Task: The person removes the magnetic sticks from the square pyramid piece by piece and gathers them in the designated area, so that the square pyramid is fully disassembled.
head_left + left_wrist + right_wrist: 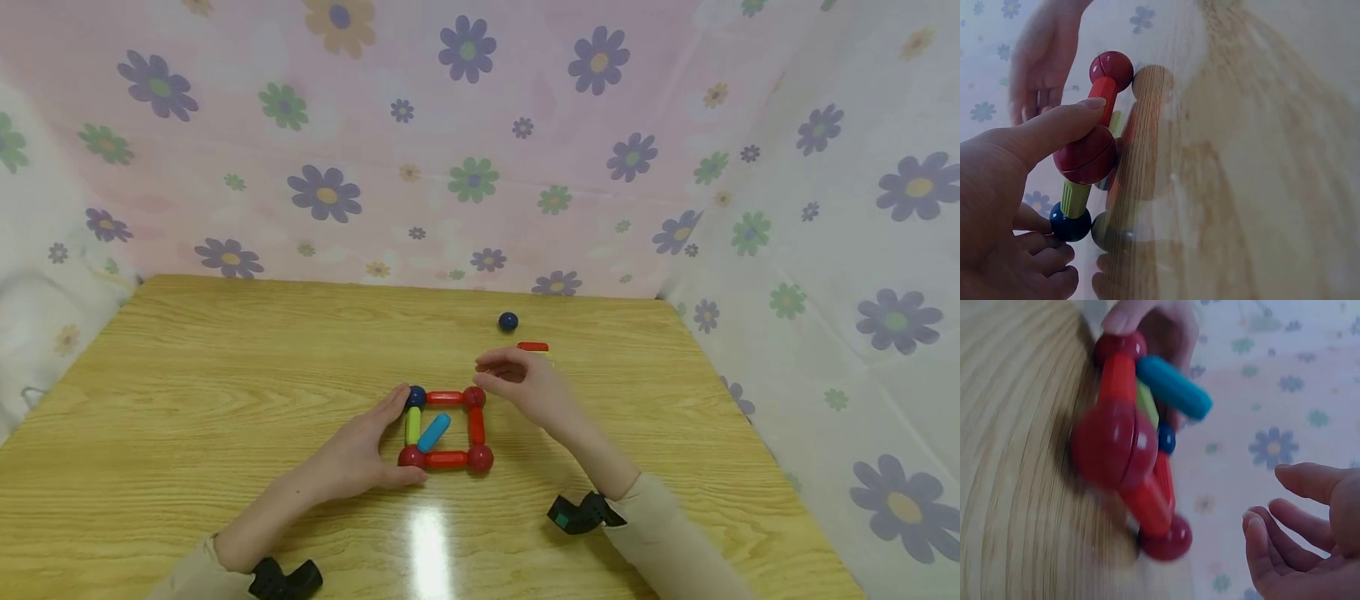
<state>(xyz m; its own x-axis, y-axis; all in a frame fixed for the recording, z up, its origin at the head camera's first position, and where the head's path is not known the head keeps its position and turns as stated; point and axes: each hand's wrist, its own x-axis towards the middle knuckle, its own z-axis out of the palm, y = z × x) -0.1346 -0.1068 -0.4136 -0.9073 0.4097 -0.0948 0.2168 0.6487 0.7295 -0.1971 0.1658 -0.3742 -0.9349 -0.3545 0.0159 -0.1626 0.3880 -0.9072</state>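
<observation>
A square of magnetic building sticks and balls (446, 459) lies on the wooden table. Three corners are red balls (480, 458); the far left one is a dark blue ball (416, 397). Three sides are red sticks, and the left side is a yellow-green stick (413, 426). From the near left red ball a blue stick (1174, 387) rises at a slant. My left hand (352, 454) holds the square's left side, thumb by the near red ball and fingers at the blue ball. Beyond the far right corner hovers my right hand (536, 387), fingers loosely bent, holding nothing.
A loose dark blue ball (508, 322) lies farther back on the table (300, 333). Close behind my right hand are a loose red stick (533, 346) and something yellow, mostly hidden. A flowered cloth (420, 167) hangs behind the table and along its sides.
</observation>
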